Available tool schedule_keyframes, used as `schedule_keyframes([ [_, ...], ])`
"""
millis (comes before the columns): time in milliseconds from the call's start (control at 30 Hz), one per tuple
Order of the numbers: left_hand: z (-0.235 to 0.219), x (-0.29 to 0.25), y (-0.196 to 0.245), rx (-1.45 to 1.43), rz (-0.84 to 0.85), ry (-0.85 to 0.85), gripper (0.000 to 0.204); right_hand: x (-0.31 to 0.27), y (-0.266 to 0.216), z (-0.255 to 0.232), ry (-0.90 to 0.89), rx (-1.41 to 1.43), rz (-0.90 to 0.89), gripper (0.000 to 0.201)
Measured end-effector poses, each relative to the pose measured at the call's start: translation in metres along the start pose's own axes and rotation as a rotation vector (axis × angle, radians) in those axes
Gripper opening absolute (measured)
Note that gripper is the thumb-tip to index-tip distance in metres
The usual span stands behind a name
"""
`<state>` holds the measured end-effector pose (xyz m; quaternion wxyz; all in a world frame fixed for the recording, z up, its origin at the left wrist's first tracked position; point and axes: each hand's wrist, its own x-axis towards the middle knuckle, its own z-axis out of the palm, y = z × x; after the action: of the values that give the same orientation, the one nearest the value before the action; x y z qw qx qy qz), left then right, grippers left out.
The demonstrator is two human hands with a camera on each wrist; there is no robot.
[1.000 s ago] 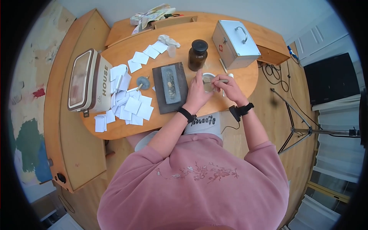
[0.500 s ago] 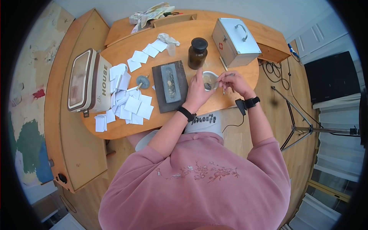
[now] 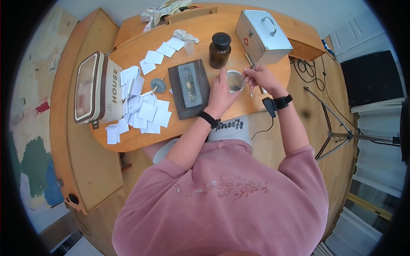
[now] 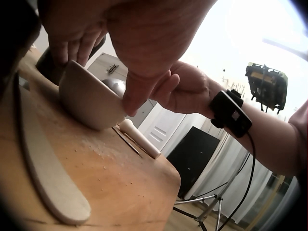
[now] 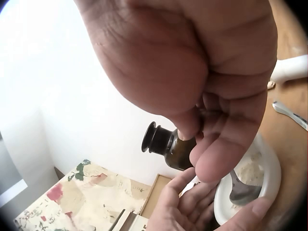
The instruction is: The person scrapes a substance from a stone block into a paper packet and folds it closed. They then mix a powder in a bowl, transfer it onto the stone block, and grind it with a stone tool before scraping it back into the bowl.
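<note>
My left hand (image 3: 222, 94) grips a small white bowl (image 4: 91, 98), thumb on one side and fingers on the other. The left wrist view shows the bowl tilted close over the table. Pale powdery matter (image 5: 251, 169) lies inside it. From the right, my right hand (image 3: 264, 79) pinches the handle of a metal spoon (image 5: 244, 192), whose head rests down in the bowl; curled fingers hide part of the handle. Behind the bowl stands a brown glass jar (image 3: 219, 53) with a black stopper.
Left of my hands lies a dark board (image 3: 176, 87) with a grey stone slab (image 3: 189, 91) on it. White cards (image 3: 147, 112) spread beside a HOUSE-marked case (image 3: 112, 91). A metal first-aid box (image 3: 269, 36) stands back right. A white pestle (image 4: 139, 137) lies near the bowl.
My right hand has drawn a little away to the right and turned, and the spoon handle now stands more upright. My left hand keeps its hold on the bowl. The head view has shifted slightly.
</note>
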<state>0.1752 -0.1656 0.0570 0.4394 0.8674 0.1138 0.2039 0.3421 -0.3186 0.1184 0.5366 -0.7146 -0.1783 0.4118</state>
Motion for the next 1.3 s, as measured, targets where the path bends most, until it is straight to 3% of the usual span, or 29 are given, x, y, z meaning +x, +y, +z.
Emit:
schedule_keyframes([
  [67, 0.001, 0.0, -0.001, -0.019, 0.016, 0.009, 0.11, 0.004, -0.006, 0.0, 0.016, -0.056, -0.001, 0.037],
  [133, 0.002, 0.0, -0.002, -0.003, 0.012, 0.005, 0.109, 0.009, -0.014, 0.004, 0.071, -0.31, -0.071, 0.039],
  [167, 0.002, 0.001, -0.003, 0.007, 0.007, 0.01, 0.109, 0.008, -0.023, 0.009, 0.074, -0.304, -0.071, 0.039],
  [233, 0.001, 0.002, -0.001, 0.004, -0.004, 0.002, 0.109, 0.006, -0.041, 0.022, 0.169, -0.64, -0.09, 0.036],
  [267, 0.001, 0.002, -0.001, 0.001, -0.017, -0.001, 0.108, 0.011, -0.037, 0.026, 0.17, -0.637, -0.088, 0.036],
  [333, 0.001, 0.002, 0.0, 0.01, -0.021, -0.002, 0.108, 0.022, -0.027, 0.033, 0.321, -0.967, -0.442, 0.033],
  [467, -0.001, 0.003, 0.003, 0.016, -0.035, -0.006, 0.106, 0.017, -0.038, 0.054, 0.318, -0.996, -0.367, 0.029],
  [567, -0.001, 0.003, 0.003, 0.026, -0.041, -0.017, 0.106, 0.012, -0.034, 0.061, 0.27, -1.016, -0.445, 0.026],
  [633, 0.002, 0.004, -0.002, 0.023, -0.033, -0.023, 0.108, 0.011, -0.021, 0.06, 0.164, -0.917, -0.637, 0.025],
  [767, 0.001, 0.001, 0.002, -0.032, -0.044, 0.01, 0.114, -0.013, -0.017, 0.044, 0.046, -0.754, -0.698, 0.023],
  [833, 0.0, 0.001, 0.003, -0.031, -0.036, 0.012, 0.116, -0.022, -0.007, 0.031, 0.129, -0.57, -0.593, 0.025],
  [967, 0.0, 0.001, 0.003, -0.046, -0.029, 0.004, 0.119, -0.037, 0.018, 0.021, 0.245, -0.47, -0.545, 0.022],
  [1033, 0.0, 0.0, 0.005, -0.042, -0.023, 0.016, 0.12, -0.042, 0.035, 0.021, 0.355, -0.657, -0.78, 0.016],
  [1133, 0.004, -0.005, 0.003, 0.023, 0.008, 0.048, 0.121, -0.046, 0.062, 0.028, 0.427, -0.731, -0.889, 0.016],
  [1300, 0.007, -0.002, 0.003, 0.048, -0.017, 0.034, 0.122, -0.051, 0.097, 0.053, 0.544, -0.596, -0.782, 0.016],
])
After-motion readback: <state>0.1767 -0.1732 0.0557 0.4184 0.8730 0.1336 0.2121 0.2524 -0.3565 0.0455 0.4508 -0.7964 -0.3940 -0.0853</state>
